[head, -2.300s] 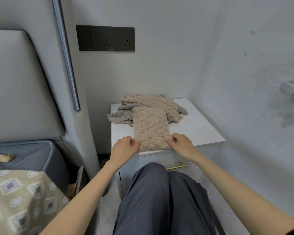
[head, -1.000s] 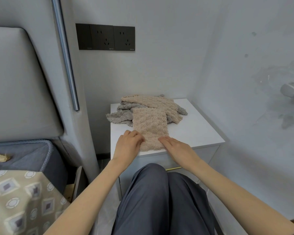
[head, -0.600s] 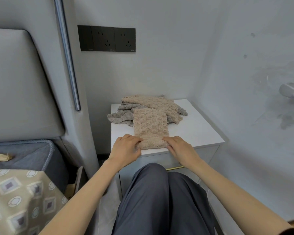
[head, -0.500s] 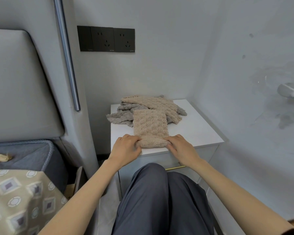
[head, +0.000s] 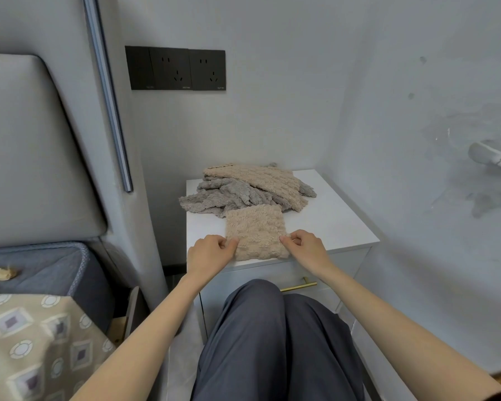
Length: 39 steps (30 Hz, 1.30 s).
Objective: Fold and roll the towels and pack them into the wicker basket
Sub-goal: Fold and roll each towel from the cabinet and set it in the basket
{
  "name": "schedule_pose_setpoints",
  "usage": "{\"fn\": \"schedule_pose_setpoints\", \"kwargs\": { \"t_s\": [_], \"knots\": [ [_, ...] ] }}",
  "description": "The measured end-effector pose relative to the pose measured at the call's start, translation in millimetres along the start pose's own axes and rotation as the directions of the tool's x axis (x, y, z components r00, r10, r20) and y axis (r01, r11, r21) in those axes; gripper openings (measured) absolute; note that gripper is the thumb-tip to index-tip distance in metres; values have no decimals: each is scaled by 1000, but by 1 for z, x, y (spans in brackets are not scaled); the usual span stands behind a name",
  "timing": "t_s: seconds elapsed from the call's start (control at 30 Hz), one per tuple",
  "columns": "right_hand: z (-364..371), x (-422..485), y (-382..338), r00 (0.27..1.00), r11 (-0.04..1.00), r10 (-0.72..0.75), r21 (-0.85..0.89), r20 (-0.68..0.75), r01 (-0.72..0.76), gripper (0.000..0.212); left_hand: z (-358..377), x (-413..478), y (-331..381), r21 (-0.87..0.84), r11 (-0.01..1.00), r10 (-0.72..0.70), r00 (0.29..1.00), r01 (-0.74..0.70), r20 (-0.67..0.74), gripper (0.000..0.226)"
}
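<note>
step: rolling, judged just begun; the near end of the beige towel (head: 256, 231) looks turned over into a fat lip, the rest lies flat
beige towel: folded to a narrow strip at the front edge of the nightstand (head: 336, 224) top, long axis running toward its back; probably set there so the roll can travel away from the person
left hand (head: 211, 251): at the nightstand's front left, fingers curled, thumb and fingertips pinching the strip's left edge
right hand (head: 304, 247): at the nightstand's front, mirrors it, pinching the right edge
why both edges: a grip on each side likely keeps the roll even and square
towel pile (head: 243, 189): beige and grey, loose, at the nightstand's back; the strip's far end touches it; waiting stock, I'd guess
wicker basket: not in view
writing: sockets (head: 175, 68) on the wall above the nightstand carry tiny print, too small to read; no label visible on the towels
</note>
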State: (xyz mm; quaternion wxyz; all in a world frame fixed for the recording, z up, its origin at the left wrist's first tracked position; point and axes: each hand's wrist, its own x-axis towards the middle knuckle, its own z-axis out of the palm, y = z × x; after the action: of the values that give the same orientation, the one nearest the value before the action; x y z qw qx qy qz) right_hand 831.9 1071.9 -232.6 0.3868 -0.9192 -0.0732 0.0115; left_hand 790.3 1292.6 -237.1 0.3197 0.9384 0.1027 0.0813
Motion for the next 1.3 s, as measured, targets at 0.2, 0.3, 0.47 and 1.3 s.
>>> {"fn": "schedule_pose_setpoints", "kwargs": {
  "t_s": [0.2,0.3,0.47,1.3],
  "knots": [
    [9,2,1,993,999,26,-23,-115,-29,31,4,4,-1,64,998,-20,1000,21,-15,50],
    [13,1,4,989,997,-20,-70,-145,9,31,7,5,-2,40,999,-16,1000,16,-4,51],
    [11,-6,-8,899,892,-363,-371,-244,259,20,7,8,-1,76,997,-26,1000,26,7,52],
    [16,-14,9,792,621,-590,-539,155,568,47,-2,0,4,214,949,273,944,-233,-183,28]
  ]
}}
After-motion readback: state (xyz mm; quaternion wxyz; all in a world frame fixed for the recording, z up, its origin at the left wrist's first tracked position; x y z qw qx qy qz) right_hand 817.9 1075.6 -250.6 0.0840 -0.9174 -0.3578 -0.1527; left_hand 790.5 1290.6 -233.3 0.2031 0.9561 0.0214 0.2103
